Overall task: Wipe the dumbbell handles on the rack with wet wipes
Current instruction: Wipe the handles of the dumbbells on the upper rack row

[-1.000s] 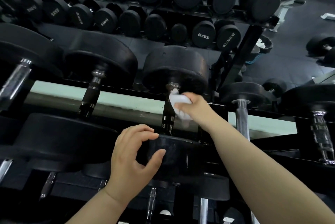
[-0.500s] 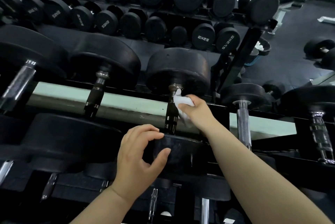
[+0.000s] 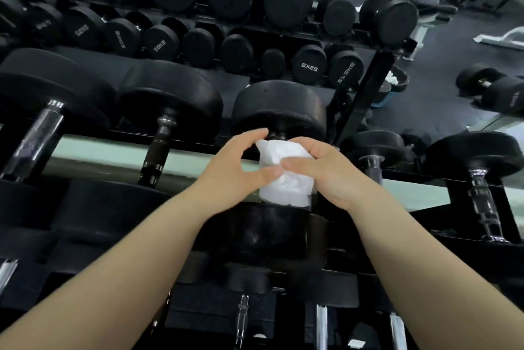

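Note:
A white wet wipe (image 3: 283, 176) is wrapped around the handle of a black dumbbell (image 3: 279, 107) lying on the rack in the middle of the head view. The handle itself is hidden under the wipe. My right hand (image 3: 326, 171) grips the wipe from the right, thumb laid across its front. My left hand (image 3: 241, 168) curls around the wipe from the left, thumb touching it and fingers arched over its top. The dumbbell's near head (image 3: 255, 233) lies just below both hands.
More dumbbells lie on the same rack: a dark handle (image 3: 158, 148) and a chrome one (image 3: 34, 139) to the left, chrome handles (image 3: 482, 202) to the right. A mirror behind reflects rows of dumbbells. A bin holding white wipes (image 3: 392, 83) stands on the floor.
My left hand left the dumbbell's near head and rose to the wipe. The wipe, bunched at the handle's top before, now covers the whole handle with both hands around it.

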Available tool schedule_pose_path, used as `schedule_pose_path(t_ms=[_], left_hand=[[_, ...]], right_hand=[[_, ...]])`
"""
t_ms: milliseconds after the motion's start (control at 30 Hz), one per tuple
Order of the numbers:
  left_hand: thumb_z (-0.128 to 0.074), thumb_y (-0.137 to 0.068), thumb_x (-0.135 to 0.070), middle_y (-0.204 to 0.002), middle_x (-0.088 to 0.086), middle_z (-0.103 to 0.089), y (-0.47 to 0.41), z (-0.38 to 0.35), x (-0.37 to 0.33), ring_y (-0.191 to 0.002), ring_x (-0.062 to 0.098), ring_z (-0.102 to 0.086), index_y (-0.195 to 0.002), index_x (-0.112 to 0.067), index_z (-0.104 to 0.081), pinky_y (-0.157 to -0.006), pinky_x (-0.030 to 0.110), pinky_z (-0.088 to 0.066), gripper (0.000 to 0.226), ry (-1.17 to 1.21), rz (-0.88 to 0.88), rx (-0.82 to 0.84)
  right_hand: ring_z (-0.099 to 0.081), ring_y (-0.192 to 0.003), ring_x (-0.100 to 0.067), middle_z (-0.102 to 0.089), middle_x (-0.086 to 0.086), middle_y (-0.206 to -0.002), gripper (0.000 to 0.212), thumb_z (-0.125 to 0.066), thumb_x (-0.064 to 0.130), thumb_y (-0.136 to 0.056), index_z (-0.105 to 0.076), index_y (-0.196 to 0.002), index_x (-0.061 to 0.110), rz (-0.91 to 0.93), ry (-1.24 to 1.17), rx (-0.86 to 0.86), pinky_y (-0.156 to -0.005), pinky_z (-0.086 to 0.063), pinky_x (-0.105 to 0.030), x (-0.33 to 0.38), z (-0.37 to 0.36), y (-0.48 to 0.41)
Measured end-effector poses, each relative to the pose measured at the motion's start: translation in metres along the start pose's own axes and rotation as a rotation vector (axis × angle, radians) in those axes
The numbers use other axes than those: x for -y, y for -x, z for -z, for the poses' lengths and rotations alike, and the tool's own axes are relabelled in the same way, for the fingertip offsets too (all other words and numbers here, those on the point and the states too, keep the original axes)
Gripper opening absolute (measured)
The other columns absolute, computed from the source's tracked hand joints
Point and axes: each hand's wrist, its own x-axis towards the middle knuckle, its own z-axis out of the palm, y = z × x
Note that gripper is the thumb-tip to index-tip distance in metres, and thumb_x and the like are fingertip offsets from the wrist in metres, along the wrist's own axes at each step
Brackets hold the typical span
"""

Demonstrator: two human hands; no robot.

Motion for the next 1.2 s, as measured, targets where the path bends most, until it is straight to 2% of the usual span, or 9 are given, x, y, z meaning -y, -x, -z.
schedule_pose_path(t_ms=[67,167,300,467,633,800,967,1067,1200], left_hand=[[-0.069,-0.077,-0.015,-0.087,-0.011,-0.059,-0.008,0.002,-0.002,-0.083,0.005,-0.055,-0.086,-0.028,-0.056,-0.061,-0.002,-0.036,0.021,0.042,0.040,0.027],[-0.067,-0.078,-0.015,-0.061,-0.009,-0.049,-0.015,0.007,0.004,-0.057,0.004,-0.044,-0.063,-0.023,-0.049,-0.047,0.009,-0.034,0.025,-0.077,0.076,-0.089],[-0.059,-0.081,-0.018,-0.067,-0.009,-0.048,-0.024,0.019,0.018,-0.070,0.015,-0.047,-0.071,-0.020,-0.048,-0.052,0.021,-0.032,0.015,-0.258,0.195,-0.284],[-0.053,-0.084,-0.018,-0.071,-0.003,-0.046,-0.050,0.012,0.032,-0.065,0.015,-0.043,-0.073,-0.017,-0.046,-0.051,0.026,-0.029,0.013,-0.344,0.306,-0.252],[-0.062,-0.082,-0.011,-0.069,-0.001,-0.050,-0.070,-0.011,0.035,-0.075,0.018,-0.048,-0.085,-0.013,-0.053,-0.056,0.021,-0.034,0.009,-0.068,0.258,-0.071],[-0.051,-0.090,-0.038,-0.064,-0.006,-0.046,-0.076,-0.021,0.033,-0.060,0.004,-0.042,-0.079,-0.019,-0.055,-0.052,0.010,-0.035,0.022,0.130,0.321,-0.043],[-0.060,-0.082,0.002,-0.058,-0.007,-0.047,-0.071,-0.024,0.035,-0.049,-0.005,-0.050,-0.071,-0.009,-0.055,-0.050,-0.003,-0.034,0.016,0.171,0.199,-0.013],[-0.069,-0.076,-0.005,-0.048,-0.017,-0.053,-0.063,-0.018,0.045,-0.043,-0.017,-0.047,-0.066,-0.015,-0.063,-0.048,-0.002,-0.033,0.015,-0.075,0.167,0.093],[-0.066,-0.072,0.001,-0.051,-0.014,-0.056,-0.055,-0.021,0.048,-0.050,-0.005,-0.052,-0.058,-0.025,-0.050,-0.051,0.002,-0.035,0.034,-0.137,0.132,0.133]], right_hand=[[-0.061,-0.072,-0.012,-0.062,0.003,-0.082,0.016,-0.056,0.006,-0.083,-0.060,-0.086,0.021,0.002,-0.001,-0.043,-0.065,-0.051,-0.023,0.001,-0.005,-0.002],[-0.057,-0.077,-0.010,-0.060,0.003,-0.085,0.016,-0.055,0.007,-0.085,-0.058,-0.088,0.023,0.032,0.108,-0.183,-0.073,-0.046,-0.022,-0.009,-0.006,-0.004],[-0.058,-0.078,-0.008,-0.064,0.001,-0.084,0.020,-0.056,0.010,-0.085,-0.058,-0.078,0.028,0.043,0.249,-0.323,-0.078,-0.045,-0.021,-0.032,-0.007,0.008],[-0.055,-0.060,0.008,-0.061,0.009,-0.065,0.023,-0.050,0.009,-0.088,-0.062,-0.069,0.017,0.049,0.199,-0.444,-0.060,-0.041,-0.004,-0.054,-0.018,0.017],[-0.052,-0.058,-0.001,-0.060,0.010,-0.053,0.027,-0.050,0.008,-0.086,-0.061,-0.064,0.020,0.050,0.147,-0.498,-0.057,-0.041,-0.009,-0.062,-0.016,0.014],[-0.054,-0.056,0.003,-0.059,0.003,-0.059,0.031,-0.047,0.002,-0.087,-0.060,-0.065,0.020,0.061,0.141,-0.487,-0.058,-0.043,-0.008,-0.061,-0.016,0.014],[-0.054,-0.060,-0.006,-0.059,0.007,-0.054,0.032,-0.048,0.001,-0.085,-0.060,-0.064,0.022,0.066,0.142,-0.502,-0.058,-0.043,-0.012,-0.061,-0.015,0.015],[-0.051,-0.060,-0.012,-0.060,0.010,-0.051,0.031,-0.048,0.002,-0.085,-0.060,-0.064,0.022,0.066,0.149,-0.503,-0.054,-0.040,-0.013,-0.062,-0.015,0.015],[-0.050,-0.059,-0.012,-0.061,0.015,-0.051,0.031,-0.048,0.001,-0.085,-0.060,-0.065,0.021,0.076,0.159,-0.493,-0.053,-0.040,-0.012,-0.062,-0.014,0.015]])
